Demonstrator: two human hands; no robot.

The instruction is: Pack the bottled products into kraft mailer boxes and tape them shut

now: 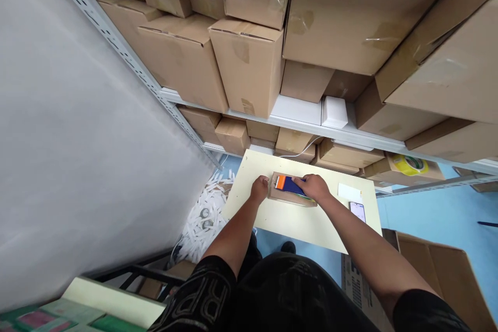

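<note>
A small cardboard box (290, 198) lies on the cream table in front of me. My right hand (314, 187) is closed round a blue and orange tape dispenser (292, 185), which rests over the top of the box. Its orange end points left, and a bit of yellow-green shows under its right part. At the box's left end is my left hand (260, 188), fingers curled together in a pinch. Whatever those fingers hold, if anything, is too small to make out.
On the right of the table (249, 166) lie a phone (357, 211) and a white paper (349, 193). Shelves of cardboard boxes (249, 67) stand behind, with a yellow tape roll (410, 165). White scraps (202, 223) cover the floor at left; an open carton (439, 264) stands right.
</note>
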